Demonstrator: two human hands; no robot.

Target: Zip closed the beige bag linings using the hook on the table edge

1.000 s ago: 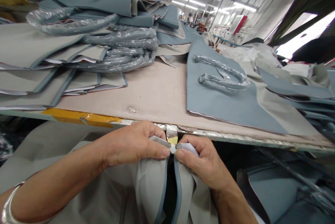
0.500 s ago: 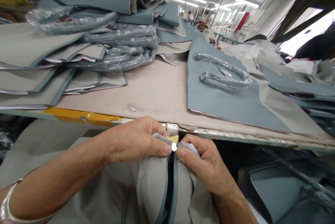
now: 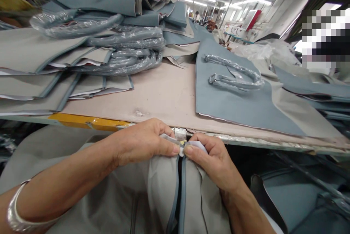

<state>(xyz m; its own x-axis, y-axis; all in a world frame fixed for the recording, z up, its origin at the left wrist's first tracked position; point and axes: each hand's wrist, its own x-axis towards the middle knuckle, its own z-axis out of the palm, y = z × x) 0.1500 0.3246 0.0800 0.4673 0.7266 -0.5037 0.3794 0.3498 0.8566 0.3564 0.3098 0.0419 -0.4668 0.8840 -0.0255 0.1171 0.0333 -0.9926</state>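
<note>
A grey fabric piece [image 3: 161, 190] with blue-edged borders along a dark slit hangs below the table edge, in front of me. My left hand [image 3: 147, 141] pinches its upper edge left of the slit, thumb on top. On the right side of the slit, my right hand [image 3: 212, 159] pinches the other edge, where a pale lining shows. Between the two thumbs is a small white piece [image 3: 182, 151]; whether a thumb presses on it I cannot tell. A bit of yellow shows just above it.
The pink tabletop [image 3: 158, 92] bears stacked grey and blue panels [image 3: 24, 84] with plastic-wrapped handles [image 3: 128, 39] at left. A blue panel [image 3: 232, 99] with a wrapped handle lies right. Yellow tape [image 3: 90, 121] covers part of the edge. More blue pieces [image 3: 295, 194] are below right.
Both hands have moved slightly up and closer together, and the slit's edges below them are nearer each other. Less of the white piece and the yellow bit shows.
</note>
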